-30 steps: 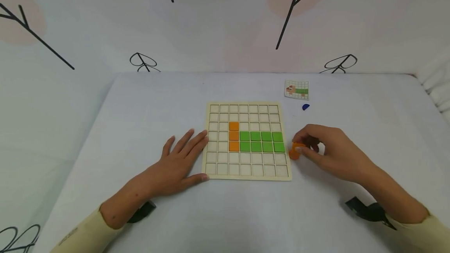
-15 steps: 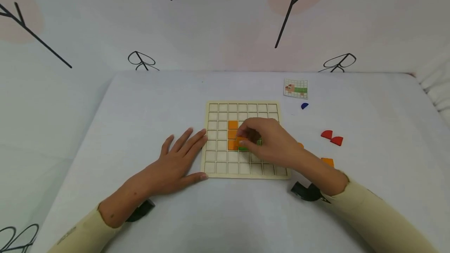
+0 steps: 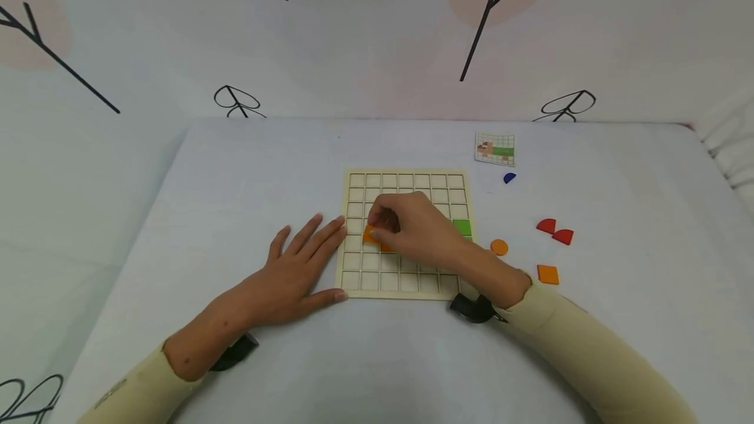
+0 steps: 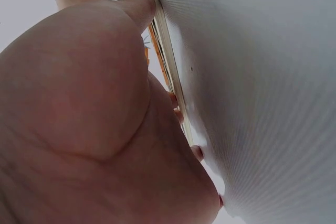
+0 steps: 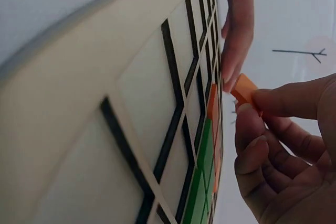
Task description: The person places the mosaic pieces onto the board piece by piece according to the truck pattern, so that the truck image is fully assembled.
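A wooden grid board [image 3: 412, 293] lies on the white table. Between thumb and fingertips, my right hand [image 3: 412, 224] pinches an orange square tile [image 5: 244, 88], held just over the board's left part. That tile [image 3: 370, 235] looks tilted in the head view, beside the column of orange tiles [image 3: 387, 248] set in the grid. Green tiles [image 5: 202, 182] fill cells to the right of that column, mostly hidden under my right hand in the head view. Flat on the table, my left hand [image 3: 291, 280] has its fingers spread, thumb and fingertips touching the board's left edge.
Right of the board lie an orange round piece [image 3: 499, 247], an orange square tile [image 3: 548, 274] and two red quarter-circle pieces [image 3: 546, 225]. A small blue half-circle piece [image 3: 509, 178] sits below a printed pattern card [image 3: 495, 149] at the back right.
My right hand has carried the orange tile from the board's right side leftward over the grid, past the orange column. Loose pieces at the right came into view. My left hand has stayed in place.
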Demonstrator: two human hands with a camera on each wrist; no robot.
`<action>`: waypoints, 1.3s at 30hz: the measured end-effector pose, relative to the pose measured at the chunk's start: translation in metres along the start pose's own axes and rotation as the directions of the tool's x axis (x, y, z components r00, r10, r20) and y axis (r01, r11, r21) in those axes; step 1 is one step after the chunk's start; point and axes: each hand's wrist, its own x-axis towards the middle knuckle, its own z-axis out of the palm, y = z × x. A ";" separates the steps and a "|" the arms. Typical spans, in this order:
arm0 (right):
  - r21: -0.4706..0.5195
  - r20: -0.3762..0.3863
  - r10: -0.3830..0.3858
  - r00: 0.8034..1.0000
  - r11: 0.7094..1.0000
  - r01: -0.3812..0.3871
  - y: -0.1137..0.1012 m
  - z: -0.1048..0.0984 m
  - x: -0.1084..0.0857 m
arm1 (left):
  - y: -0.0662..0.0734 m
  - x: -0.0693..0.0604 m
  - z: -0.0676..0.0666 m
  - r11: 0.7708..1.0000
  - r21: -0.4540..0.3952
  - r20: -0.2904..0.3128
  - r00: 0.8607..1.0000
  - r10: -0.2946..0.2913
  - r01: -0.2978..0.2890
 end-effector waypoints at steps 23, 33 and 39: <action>-0.229 0.015 -0.098 0.995 0.968 0.099 0.005 0.009 -0.003 | -0.001 0.000 0.000 1.000 0.008 0.004 1.000 -0.003 0.003; -0.277 0.028 -0.268 0.963 0.924 0.265 0.009 -0.011 -0.021 | -0.002 -0.002 -0.001 1.000 0.023 0.010 1.000 -0.008 0.008; -0.376 0.199 -0.292 0.935 0.859 0.348 0.011 0.001 -0.021 | -0.002 -0.002 0.000 1.000 0.001 0.003 1.000 0.011 -0.011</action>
